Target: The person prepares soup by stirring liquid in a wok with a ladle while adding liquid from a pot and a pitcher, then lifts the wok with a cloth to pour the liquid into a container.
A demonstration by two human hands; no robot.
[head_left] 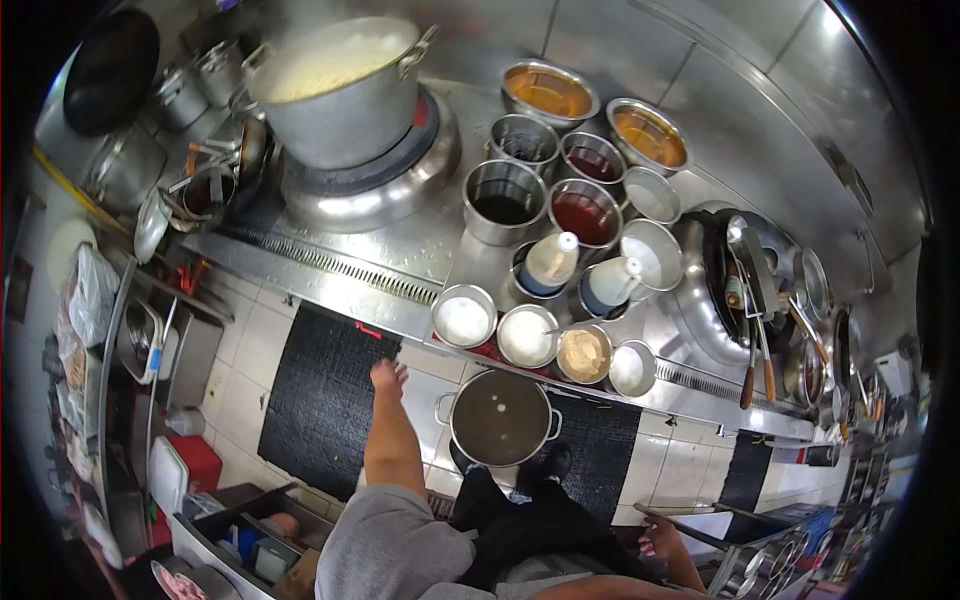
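Observation:
My left hand [388, 376] hangs in the air in front of the counter's edge, fingers loosely apart and nothing in them. Down at the lower right, my right hand [659, 538] is beside a shelf rack, its fingers loosely bent with no object visible in them. On the floor between my feet and the counter stands a two-handled pot [500, 420] of murky brown liquid, with small pale bits on top. Neither hand touches it. Closest to it on the counter's edge are metal pots of white powder [464, 317] and a tan powder [584, 354].
A large steaming pot [340, 130] sits on a burner at the back left. Bowls of orange liquid [548, 92], dark sauce pots [504, 198] and squeeze bottles [551, 262] crowd the counter. Right stands a wok [715, 290] with utensils. Black mats [325, 390] cover part of the floor.

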